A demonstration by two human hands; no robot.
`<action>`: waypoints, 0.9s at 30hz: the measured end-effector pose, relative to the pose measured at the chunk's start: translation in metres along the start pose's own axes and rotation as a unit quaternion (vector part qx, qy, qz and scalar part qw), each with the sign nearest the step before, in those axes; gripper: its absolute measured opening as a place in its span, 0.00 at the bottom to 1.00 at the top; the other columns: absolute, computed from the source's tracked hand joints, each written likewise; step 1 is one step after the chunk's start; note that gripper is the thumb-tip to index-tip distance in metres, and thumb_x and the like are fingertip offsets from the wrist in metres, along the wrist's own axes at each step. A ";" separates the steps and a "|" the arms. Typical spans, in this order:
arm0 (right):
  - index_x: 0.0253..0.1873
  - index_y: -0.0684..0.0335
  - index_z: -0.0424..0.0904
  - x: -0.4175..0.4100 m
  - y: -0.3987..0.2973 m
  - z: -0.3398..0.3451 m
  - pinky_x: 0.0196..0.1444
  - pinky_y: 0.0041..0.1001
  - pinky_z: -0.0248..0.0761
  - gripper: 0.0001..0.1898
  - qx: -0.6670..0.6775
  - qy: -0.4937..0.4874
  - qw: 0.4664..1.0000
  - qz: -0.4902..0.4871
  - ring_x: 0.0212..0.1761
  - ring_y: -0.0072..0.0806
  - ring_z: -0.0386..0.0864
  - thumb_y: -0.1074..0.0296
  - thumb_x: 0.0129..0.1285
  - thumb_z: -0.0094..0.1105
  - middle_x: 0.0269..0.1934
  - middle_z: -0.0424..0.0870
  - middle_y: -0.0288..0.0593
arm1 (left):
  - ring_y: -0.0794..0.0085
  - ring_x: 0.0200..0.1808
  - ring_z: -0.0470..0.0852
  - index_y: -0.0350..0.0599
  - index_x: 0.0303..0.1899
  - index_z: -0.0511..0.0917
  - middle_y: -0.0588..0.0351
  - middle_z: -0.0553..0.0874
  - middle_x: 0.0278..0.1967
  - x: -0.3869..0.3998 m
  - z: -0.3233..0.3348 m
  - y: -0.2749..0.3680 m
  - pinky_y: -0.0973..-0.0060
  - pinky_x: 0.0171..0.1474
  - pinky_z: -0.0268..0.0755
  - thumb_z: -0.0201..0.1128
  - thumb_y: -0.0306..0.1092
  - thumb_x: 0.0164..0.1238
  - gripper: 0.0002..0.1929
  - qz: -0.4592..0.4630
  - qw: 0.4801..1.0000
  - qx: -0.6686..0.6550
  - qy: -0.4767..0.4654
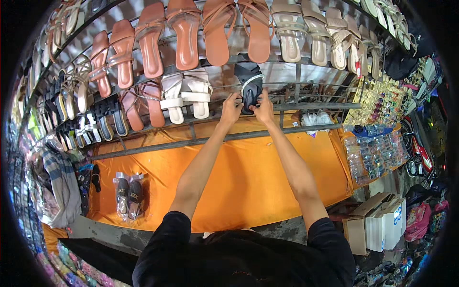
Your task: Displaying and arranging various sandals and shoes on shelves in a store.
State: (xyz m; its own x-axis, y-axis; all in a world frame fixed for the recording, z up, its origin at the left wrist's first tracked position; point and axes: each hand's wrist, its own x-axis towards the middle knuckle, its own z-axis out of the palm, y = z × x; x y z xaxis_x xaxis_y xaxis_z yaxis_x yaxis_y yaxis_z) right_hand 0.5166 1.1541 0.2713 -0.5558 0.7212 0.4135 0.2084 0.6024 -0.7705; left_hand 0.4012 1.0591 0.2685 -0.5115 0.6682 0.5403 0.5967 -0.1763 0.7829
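A black sandal point(250, 84) with crossed straps and a pale glittery band stands upright at the metal rack in front of me. My left hand point(232, 107) grips its lower left side. On the opposite edge, my right hand point(263, 107) has its thumb and fingers at the heel end. Whether a second black sandal sits behind it is hard to tell. To the left on the same tier is a pair of white sandals point(185, 97). Brown sandals point(218, 34) line the tier above.
An orange cloth point(247, 179) covers the table below the rack. Plastic-wrapped dark sandals point(129, 196) lie on its left part. Metal rack bars point(222, 138) cross in front. Cardboard boxes point(374, 224) stand at right, below bagged goods point(374, 152). Beige sandals point(319, 39) hang upper right.
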 end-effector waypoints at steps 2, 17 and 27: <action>0.67 0.63 0.51 0.001 -0.003 0.001 0.44 0.34 0.73 0.46 0.003 0.000 1.000 0.000 0.43 0.42 0.79 0.77 0.42 0.71 0.47 0.76 0.53 | 0.61 0.34 0.82 0.37 0.49 0.72 0.47 0.78 0.39 0.001 -0.001 -0.003 0.72 0.37 0.74 0.61 0.16 0.50 0.21 0.000 1.000 -0.005 0.005; 0.64 0.63 0.53 0.005 0.006 0.007 0.48 0.38 0.70 0.40 0.016 -0.004 1.000 -0.001 0.47 0.49 0.76 0.82 0.46 0.65 0.48 0.75 0.56 | 0.63 0.38 0.83 0.38 0.49 0.71 0.48 0.81 0.38 0.004 0.005 -0.021 0.72 0.39 0.75 0.62 0.16 0.49 0.22 -0.017 1.000 -0.007 0.007; 0.66 0.67 0.52 -0.039 0.003 0.015 0.58 0.36 0.64 0.36 0.022 0.038 0.998 -0.035 0.57 0.49 0.69 0.79 0.53 0.60 0.56 0.70 0.57 | 0.62 0.39 0.81 0.39 0.51 0.70 0.47 0.80 0.38 -0.047 -0.019 -0.002 0.71 0.40 0.74 0.60 0.16 0.49 0.23 -0.002 0.998 0.004 0.062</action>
State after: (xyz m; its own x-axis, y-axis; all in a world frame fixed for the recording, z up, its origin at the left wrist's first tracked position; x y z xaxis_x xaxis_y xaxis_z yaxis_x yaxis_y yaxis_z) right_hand 0.5272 1.1229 0.2453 -0.5053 0.7023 0.5014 0.1341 0.6379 -0.7583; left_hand 0.4123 1.0141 0.2478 -0.5852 0.5746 0.5722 0.5994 -0.1687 0.7825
